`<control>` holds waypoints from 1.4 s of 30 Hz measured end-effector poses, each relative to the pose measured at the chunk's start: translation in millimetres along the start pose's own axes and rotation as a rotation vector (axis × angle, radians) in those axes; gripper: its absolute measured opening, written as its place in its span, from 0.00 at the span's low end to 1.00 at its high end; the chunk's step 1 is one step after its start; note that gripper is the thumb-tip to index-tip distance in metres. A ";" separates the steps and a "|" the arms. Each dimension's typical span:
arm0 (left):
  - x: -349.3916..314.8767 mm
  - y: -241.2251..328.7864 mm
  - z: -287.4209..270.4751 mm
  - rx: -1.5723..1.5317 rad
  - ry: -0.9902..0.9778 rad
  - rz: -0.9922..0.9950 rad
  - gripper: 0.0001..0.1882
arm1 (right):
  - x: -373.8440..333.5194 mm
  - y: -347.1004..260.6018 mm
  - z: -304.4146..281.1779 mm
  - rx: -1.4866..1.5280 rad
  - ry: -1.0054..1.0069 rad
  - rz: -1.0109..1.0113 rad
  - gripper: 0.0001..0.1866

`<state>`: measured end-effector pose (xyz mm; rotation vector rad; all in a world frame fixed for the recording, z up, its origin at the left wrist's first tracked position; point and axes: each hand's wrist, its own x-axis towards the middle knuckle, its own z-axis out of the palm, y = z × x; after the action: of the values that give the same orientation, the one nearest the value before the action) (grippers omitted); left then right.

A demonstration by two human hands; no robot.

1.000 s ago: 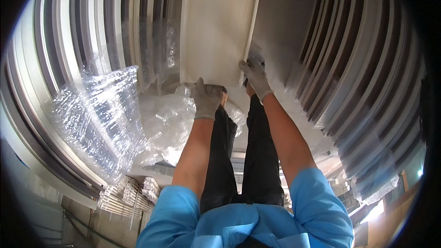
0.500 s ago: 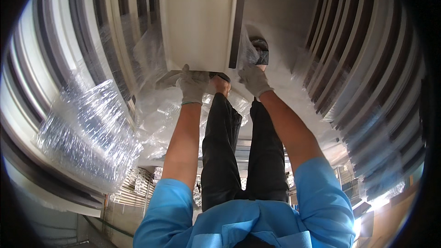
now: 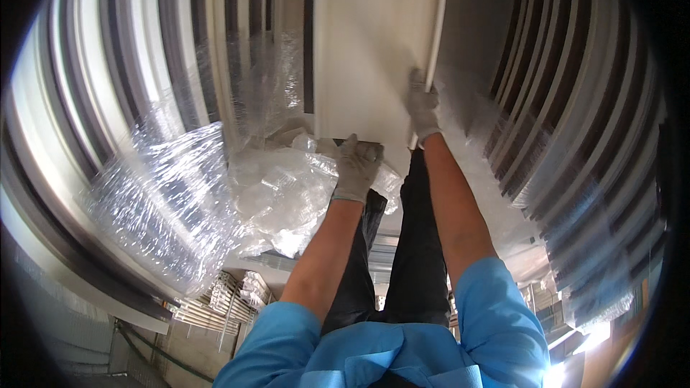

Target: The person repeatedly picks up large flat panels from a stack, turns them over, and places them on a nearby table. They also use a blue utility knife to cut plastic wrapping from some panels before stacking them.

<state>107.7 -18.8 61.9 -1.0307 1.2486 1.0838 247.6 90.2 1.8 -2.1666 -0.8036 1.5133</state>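
Right hand (image 3: 422, 109) shifted up to the pale panel's (image 3: 374, 50) right edge since the earlier frame

At the panel's near end, the left hand (image 3: 357, 169) (gloved, like the other) held its edge. Crumpled clear plastic (image 3: 284, 190) lay left of that end. Farther along, the right hand met the panel's side, its grip too blurred to tell. The panel stretched away between a left stack (image 3: 136, 50) and right stack (image 3: 575, 93).

Storage area or workshop: long panels (image 3: 602, 93) rowed both sides, plastic wrap (image 3: 176, 205).
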 end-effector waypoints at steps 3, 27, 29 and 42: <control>4.9 -4.5 -10.6 0.031 -0.223 -0.017 0.16 | 10.2 -5.7 -4.6 0.195 0.101 0.108 0.30; 112.0 123.7 -186.2 2.072 -0.063 0.284 0.27 | -107.9 177.7 -1.8 0.167 -0.293 0.253 0.42; 107.8 113.7 -205.2 2.136 -0.069 0.232 0.29 | -121.0 193.8 -5.0 0.158 -0.280 0.262 0.42; 68.1 114.5 -65.0 1.872 -0.133 0.209 0.27 | -109.8 174.9 5.1 0.127 0.014 0.109 0.33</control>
<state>-16.2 -56.7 -10.1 0.6049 1.5496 -0.1819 255.9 -114.4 -25.3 -2.1555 -0.5765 1.5548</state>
